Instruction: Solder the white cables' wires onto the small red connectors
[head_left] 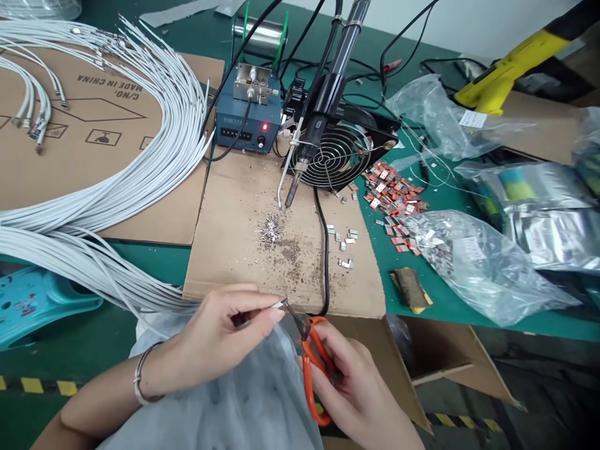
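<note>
Near the front edge of a cardboard sheet point(234, 250), my left hand point(234, 325) pinches the end of a white cable between thumb and fingers. My right hand point(356, 381) has its fingers in the handles of orange scissors point(307, 369). The dark blades point up and left, right at the cable's tip beside my left fingertips. Whether the blades touch the wire is too small to tell. A small pile of metal clippings point(272, 231) lies on the cardboard beyond my hands, under the soldering iron's tip point(293, 190).
White cables point(173, 144) are bundled at the left. A blue soldering station point(244, 125), a solder spool point(262, 37) and a round fan point(332, 156) stand behind. Orange-and-silver connectors point(394, 194), a brown sponge point(410, 289) and plastic bags point(487, 262) lie right. A black cord point(323, 250) crosses the cardboard.
</note>
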Demonstrator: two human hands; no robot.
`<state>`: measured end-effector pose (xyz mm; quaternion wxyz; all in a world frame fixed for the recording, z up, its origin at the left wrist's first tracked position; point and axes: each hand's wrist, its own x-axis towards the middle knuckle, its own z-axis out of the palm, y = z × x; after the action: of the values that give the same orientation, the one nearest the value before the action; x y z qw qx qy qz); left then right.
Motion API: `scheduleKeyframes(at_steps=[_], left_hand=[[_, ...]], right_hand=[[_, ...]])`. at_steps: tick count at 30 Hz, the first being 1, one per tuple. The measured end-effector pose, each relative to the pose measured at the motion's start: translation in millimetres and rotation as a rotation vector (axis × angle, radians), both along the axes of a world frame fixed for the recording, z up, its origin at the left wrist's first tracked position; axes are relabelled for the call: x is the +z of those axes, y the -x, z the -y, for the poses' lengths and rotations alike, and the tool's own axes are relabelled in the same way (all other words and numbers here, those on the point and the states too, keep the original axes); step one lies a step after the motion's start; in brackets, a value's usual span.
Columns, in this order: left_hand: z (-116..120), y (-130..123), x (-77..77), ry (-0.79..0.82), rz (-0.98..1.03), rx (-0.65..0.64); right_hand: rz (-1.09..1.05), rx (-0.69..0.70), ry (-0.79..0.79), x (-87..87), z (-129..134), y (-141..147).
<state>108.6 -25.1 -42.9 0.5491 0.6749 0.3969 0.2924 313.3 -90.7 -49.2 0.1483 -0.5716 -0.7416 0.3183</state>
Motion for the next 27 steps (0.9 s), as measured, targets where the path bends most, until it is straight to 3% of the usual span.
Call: scheduleKeyframes(at_steps=[18, 21, 27], left_hand=[[0, -1, -0.2, 0.093, 0.028, -0.040], [-1, -3, 0.4, 0.171, 0.052, -0.029], [1, -8, 5.5, 0.250, 0.149, -0.019]], right_hand=[[-0.043, -0.003, 0.040, -2.2, 1, -2], [-0.081, -0.059, 0.032, -6.5, 3, 2], [-0.282, -0.229, -0.144, -23.5, 9, 20]])
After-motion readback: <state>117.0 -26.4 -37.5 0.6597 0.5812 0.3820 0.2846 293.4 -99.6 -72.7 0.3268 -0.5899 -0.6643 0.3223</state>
